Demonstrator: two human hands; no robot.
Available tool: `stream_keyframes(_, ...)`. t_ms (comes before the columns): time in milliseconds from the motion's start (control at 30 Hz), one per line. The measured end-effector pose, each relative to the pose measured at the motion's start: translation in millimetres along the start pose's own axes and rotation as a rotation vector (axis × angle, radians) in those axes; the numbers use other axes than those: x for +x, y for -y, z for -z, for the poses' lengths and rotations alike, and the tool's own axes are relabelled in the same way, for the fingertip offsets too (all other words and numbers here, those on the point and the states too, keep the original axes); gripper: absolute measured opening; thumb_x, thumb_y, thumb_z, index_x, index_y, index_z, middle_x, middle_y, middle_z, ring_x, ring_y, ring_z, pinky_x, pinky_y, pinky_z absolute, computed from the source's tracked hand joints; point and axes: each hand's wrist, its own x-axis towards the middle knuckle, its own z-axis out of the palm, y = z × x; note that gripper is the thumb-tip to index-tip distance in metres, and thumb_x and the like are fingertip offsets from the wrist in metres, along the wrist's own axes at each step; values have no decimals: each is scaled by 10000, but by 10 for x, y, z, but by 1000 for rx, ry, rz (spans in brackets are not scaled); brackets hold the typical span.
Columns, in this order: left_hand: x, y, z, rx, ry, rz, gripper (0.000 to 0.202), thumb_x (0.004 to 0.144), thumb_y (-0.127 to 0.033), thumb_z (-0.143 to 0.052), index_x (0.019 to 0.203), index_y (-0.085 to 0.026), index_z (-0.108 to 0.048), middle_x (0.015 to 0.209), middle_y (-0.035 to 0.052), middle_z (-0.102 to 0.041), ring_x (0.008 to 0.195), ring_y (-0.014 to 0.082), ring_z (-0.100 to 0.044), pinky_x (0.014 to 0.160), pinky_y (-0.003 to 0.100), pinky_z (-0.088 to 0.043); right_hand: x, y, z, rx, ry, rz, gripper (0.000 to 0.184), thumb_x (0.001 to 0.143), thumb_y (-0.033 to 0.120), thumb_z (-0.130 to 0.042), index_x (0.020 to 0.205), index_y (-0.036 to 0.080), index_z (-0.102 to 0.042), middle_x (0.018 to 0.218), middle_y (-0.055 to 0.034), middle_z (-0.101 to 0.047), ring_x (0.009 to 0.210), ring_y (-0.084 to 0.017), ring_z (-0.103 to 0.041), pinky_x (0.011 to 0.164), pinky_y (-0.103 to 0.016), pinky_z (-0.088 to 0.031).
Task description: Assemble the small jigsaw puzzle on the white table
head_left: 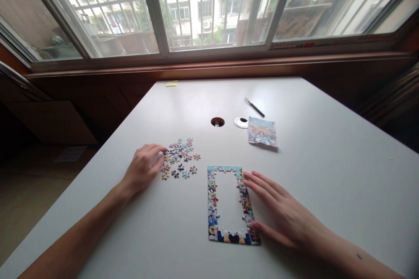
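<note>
A loose pile of small colourful jigsaw pieces (179,153) lies on the white table. At the pile's left edge is my left hand (145,163), its thumb and forefinger bent and apart at the outermost pieces, with no piece visible between them. In front of me, a joined jigsaw border (212,200) forms an upright rectangle around bare table. Its inner edge shows knobs and notches. My right hand (284,209) lies along the border's right side, fingers stretched out, with fingertips and thumb touching that edge.
Beyond the border lies a printed picture sheet or packet (262,132), beside a metal ring cover (240,122). A pen (254,107) lies behind them. The table (327,157) has a round cable hole (218,122) and a yellow note (172,83) at its far edge, below barred windows.
</note>
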Motion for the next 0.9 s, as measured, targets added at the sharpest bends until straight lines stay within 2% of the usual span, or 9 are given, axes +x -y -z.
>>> stream_keyframes(300, 0, -122, -22, 23, 32, -62, 183, 913, -350, -585, 1031, -291, -713, 1177, 22, -659, 1117, 242, -559, 968, 411, -366, -21, -35, -52, -6, -45, 13, 762, 880, 428, -601, 1532, 224, -264, 1584, -90, -302, 1451, -331, -289, 1112, -503, -429)
stream_keyframes(533, 50, -218, -56, -69, 15, 34, 88, 861, -285, -632, 877, -262, -716, 1089, 4, -704, 1062, 231, -593, 952, 412, -323, -22, -57, -68, 2, -54, 15, 790, 858, 448, -628, 1529, 218, -281, 1583, -85, -306, 1442, -339, -305, 1114, -498, -427)
stream_keyframes(700, 37, -257, -73, -94, 10, 53, 55, 836, -249, -642, 830, -248, -697, 1071, -1, -705, 1072, 233, -589, 975, 430, -295, -28, -49, -70, 18, -50, -10, 783, 857, 443, -634, 1528, 244, -283, 1583, -75, -309, 1440, -340, -311, 1121, -501, -418)
stream_keyframes(800, 48, -225, -37, -127, 22, 53, 33, 819, -265, -668, 836, -249, -691, 1100, -5, -693, 1086, 228, -591, 996, 424, -306, -29, -53, -83, 9, -54, -10, 795, 857, 439, -635, 1533, 246, -264, 1583, -78, -309, 1438, -340, -314, 1115, -503, -423)
stream_keyframes(900, 72, -73, 68, -152, 5, 65, 51, 833, -279, -652, 836, -240, -684, 1115, -5, -679, 1082, 209, -601, 992, 382, -358, -33, -68, -100, 8, -59, -7, 807, 854, 434, -639, 1536, 244, -249, 1582, -80, -308, 1439, -341, -312, 1109, -505, -429)
